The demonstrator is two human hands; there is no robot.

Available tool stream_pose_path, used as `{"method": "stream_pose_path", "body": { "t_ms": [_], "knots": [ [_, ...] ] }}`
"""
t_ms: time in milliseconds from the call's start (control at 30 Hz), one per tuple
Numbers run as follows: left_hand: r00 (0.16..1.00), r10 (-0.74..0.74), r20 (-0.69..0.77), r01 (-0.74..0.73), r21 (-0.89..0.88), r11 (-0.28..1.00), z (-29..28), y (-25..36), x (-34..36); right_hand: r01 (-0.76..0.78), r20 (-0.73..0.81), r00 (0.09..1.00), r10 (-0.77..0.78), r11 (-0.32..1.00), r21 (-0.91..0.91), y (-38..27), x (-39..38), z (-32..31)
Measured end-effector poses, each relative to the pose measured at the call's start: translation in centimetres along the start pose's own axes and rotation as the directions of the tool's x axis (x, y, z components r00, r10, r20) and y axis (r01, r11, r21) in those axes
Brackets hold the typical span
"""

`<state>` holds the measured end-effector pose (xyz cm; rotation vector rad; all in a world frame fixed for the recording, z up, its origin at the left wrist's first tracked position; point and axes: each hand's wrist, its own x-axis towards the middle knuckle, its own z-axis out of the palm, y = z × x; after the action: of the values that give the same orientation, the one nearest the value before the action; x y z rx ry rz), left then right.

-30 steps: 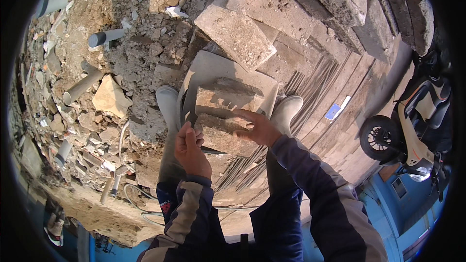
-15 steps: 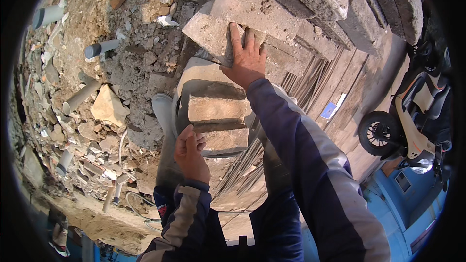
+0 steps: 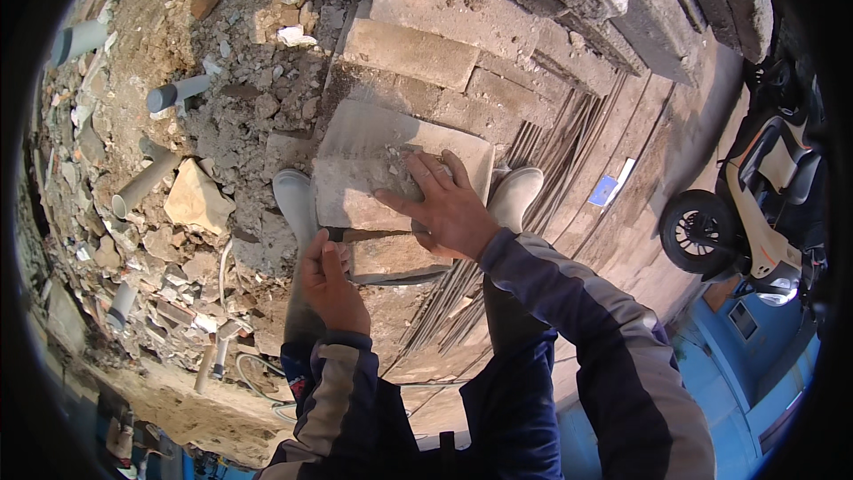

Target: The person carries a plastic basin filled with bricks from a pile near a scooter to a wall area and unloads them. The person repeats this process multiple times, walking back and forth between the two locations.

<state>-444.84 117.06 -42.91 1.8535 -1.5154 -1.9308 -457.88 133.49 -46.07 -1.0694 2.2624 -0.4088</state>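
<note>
I carry a small stack of grey stone blocks in front of me. My right hand (image 3: 444, 204) lies spread on the wide top block (image 3: 364, 160) and grips its near edge. My left hand (image 3: 330, 284) holds the left end of the lower block (image 3: 391, 260), fingers curled under it. A dark gap shows between the two blocks. Both sleeves are dark blue with grey stripes. My pale rubber boots (image 3: 298, 204) (image 3: 520, 196) stand below, either side of the stack.
More stone blocks (image 3: 418, 53) are piled ahead. Rubble with grey pipe pieces (image 3: 142, 182) covers the ground to the left. Steel rods (image 3: 551, 160) lie under my feet. A scooter (image 3: 755, 204) is parked at the right, near a blue card (image 3: 606, 191).
My right hand reached up to the block pile, then came back with a wide block that now sits on top of the stack. My left hand stayed at the stack's left end.
</note>
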Motion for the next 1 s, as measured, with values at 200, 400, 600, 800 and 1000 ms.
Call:
{"method": "stream_pose_path", "body": {
  "t_ms": [200,400,600,800,1000],
  "knots": [
    [0.983,0.179,0.046,-0.185,0.223,0.957,-1.6,-1.7,3.5,-0.166,-0.165,0.963,0.214,0.95,0.266,-2.0,-2.2,6.6],
    [0.977,0.102,0.187,-0.197,0.614,0.764,-3.4,-5.9,16.1,-0.473,0.189,0.226,0.956,-0.062,0.879,3.5,-10.3,15.0],
    [0.801,0.197,0.566,-0.565,0.603,0.563,-6.2,-11.9,23.2,-0.823,0.243,0.164,0.956,-0.003,0.568,5.3,-13.0,22.8],
    [0.888,-0.144,0.437,-0.003,0.319,0.948,-8.6,-16.2,27.1,-0.951,0.04,-0.007,0.999,-0.019,0.309,5.7,-10.0,23.6],
    [0.882,-0.235,0.407,0.13,0.269,0.954,-7.4,-14.7,26.0,-0.769,0.459,0.066,0.886,-0.248,0.589,7.9,-11.8,22.9]
  ]
}}
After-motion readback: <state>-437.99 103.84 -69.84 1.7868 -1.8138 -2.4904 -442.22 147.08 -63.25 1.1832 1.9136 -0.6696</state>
